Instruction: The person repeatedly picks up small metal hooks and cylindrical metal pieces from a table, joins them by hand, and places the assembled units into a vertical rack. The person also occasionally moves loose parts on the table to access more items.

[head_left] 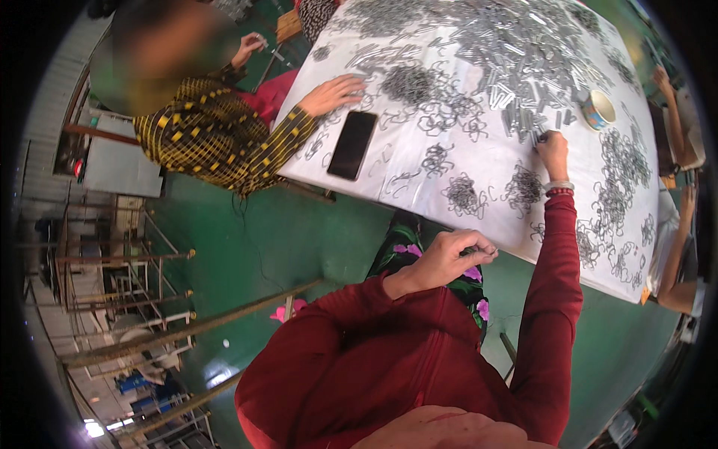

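My left hand is held before my body, just off the table's near edge. Its thumb and forefinger are pinched together; what sits between them, if anything, is too small to make out. With my arm stretched forward, my right hand rests on the table, its fingers closed at the near end of a heap of flat grey metal strips. Whatever it grips is hidden by the fingers. Between my hands lie piles of bent wire hooks, with another wire pile to their left.
A white-covered table carries a black phone, a paper cup and many wire pieces on the right. At the left a co-worker's hand lies on the table. Other people's arms are along the right edge.
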